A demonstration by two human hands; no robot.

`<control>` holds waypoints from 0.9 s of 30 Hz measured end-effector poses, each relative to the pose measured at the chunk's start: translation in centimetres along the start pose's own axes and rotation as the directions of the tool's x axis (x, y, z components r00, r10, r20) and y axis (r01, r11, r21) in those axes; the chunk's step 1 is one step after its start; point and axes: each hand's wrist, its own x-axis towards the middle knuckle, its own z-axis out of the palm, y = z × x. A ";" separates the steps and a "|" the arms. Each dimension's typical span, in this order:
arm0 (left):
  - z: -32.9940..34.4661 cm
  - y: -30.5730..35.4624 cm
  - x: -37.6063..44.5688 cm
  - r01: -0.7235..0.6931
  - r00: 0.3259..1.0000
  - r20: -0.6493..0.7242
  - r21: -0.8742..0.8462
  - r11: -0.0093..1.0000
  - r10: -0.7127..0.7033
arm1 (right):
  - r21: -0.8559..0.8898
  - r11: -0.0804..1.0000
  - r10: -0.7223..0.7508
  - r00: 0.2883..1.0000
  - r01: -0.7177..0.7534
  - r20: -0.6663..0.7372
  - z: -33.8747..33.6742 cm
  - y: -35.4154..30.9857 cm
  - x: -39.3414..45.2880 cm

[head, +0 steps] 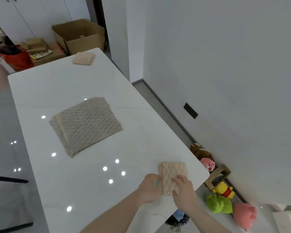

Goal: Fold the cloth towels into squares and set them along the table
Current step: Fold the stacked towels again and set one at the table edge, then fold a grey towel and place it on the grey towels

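Observation:
A small folded peach towel [174, 173] lies near the right edge of the white table [40, 91], at its near end. My left hand [149, 188] grips the towel's left near edge. My right hand [183, 189] lies on its near right part with fingers curled over the edge. In the middle of the table sits a stack of unfolded beige and peach towels [86, 125], lying flat. Another folded peach towel [83, 58] rests at the table's far end.
Cardboard boxes [81, 36] and a red bag [17, 58] stand on the floor beyond the far end. Plush toys [220, 202] lie on the floor by the wall at the right. Dark chair parts [8, 179] show at the left.

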 end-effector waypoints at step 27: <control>-13.2 -19.6 -19.9 -0.099 0.994 0.004 0.505 0.858 0.113 | 0.299 0.954 -0.009 0.999 -0.004 0.043 9.5 -17.5 -17.2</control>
